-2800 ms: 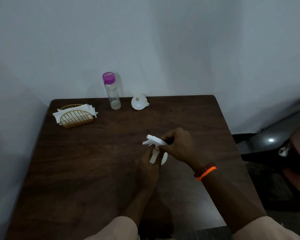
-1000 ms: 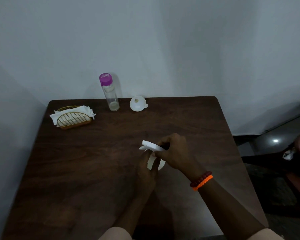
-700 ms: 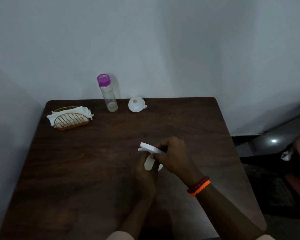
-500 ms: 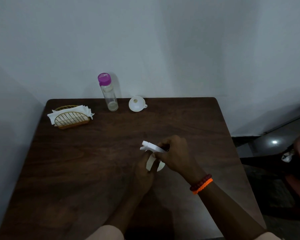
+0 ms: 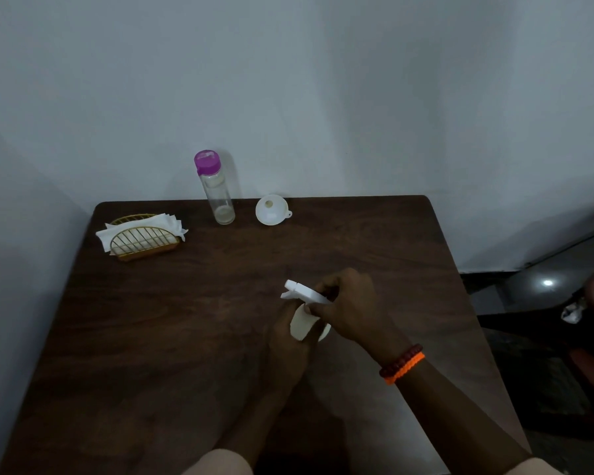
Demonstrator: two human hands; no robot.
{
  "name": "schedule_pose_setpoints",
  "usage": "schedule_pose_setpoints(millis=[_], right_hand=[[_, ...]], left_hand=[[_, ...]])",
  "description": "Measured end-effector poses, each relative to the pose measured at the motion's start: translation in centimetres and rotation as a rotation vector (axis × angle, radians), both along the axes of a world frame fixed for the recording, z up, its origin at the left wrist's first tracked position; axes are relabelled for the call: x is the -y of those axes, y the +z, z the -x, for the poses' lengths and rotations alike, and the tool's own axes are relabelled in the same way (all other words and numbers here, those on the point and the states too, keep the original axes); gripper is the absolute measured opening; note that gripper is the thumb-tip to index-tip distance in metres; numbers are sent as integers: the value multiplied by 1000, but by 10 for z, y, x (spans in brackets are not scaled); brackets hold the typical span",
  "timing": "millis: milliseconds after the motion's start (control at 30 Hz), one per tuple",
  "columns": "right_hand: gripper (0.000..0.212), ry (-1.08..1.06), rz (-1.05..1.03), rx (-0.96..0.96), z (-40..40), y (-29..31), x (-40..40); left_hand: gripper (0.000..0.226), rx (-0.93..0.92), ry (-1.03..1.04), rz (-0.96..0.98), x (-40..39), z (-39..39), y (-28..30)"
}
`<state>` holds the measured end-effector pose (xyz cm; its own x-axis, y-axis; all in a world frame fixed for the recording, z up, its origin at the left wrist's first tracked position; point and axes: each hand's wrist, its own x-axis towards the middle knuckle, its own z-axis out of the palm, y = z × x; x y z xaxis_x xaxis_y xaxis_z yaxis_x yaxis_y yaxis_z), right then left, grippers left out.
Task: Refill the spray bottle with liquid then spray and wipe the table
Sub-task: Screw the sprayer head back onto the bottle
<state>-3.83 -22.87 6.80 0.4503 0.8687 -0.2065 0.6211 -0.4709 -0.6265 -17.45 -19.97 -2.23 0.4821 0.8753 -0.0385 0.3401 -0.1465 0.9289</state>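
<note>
A pale wall (image 5: 288, 80) closes off the far side of a dark wooden table (image 5: 186, 320), and the light is dim. Against the wall, at the back edge, we see a clear bottle (image 5: 216, 193) with a purple cap, upright, with only a little pale liquid at its bottom. Just to its right a white funnel (image 5: 271, 210) lies tipped with its mouth toward us, apart from the bottle. Farther left stands a gold wire holder (image 5: 144, 240) packed with white napkins (image 5: 165, 222). Near the table's middle we have both hands on the white spray bottle (image 5: 302, 323), well apart from the things at the back. Our left hand (image 5: 287, 351) wraps around the body from below, fingers closed on it, so only a strip of its pale side shows. Our right hand (image 5: 348, 310) comes over from the right with the fingers clenched around the neck, just under the white trigger head (image 5: 304, 292), whose nozzle points left and away from us. We cannot tell whether the head is screwed tight or loosened. On the right wrist sit a dark beaded bracelet (image 5: 400, 358) and an orange braided band (image 5: 405, 368), touching each other. To the far right, beyond the table, a glossy floor (image 5: 547, 283) catches a spot of light.
</note>
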Motion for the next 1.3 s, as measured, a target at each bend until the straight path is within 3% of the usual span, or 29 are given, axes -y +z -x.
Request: schedule_pose_setpoints(millis=[100,267,633,733,833,900,1000,1100,1167,1300], right_hand=[[15,-10,-6,-9,2,-3,4],[13,13,-2,-8,-2,-2,6],[18,101,53,25,-8,-1,2],[16,81,25,6,-6,0,5],[19,-1,-97,1,-3,-2,13],[26,-7,-155,29,-1,-5,20],[19,7,-242,39,1,-6,29],[25,22,-409,-85,3,-1,38],[33,93,-447,-184,10,1,47],[20,7,-219,-589,22,9,55]], left_hand=[[42,26,91,42,8,-5,5],[12,-10,3,-29,-1,-4,11],[20,-21,-167,-25,-26,1,-1],[34,-98,-194,55,-20,0,-3],[74,-155,-154,133,-11,0,-1],[70,-191,-154,128,-3,-2,3],[70,-179,-120,126,12,-1,15],[65,-269,-168,113,28,0,31],[61,-230,-192,229,44,5,40],[56,-83,-165,461,78,7,31]])
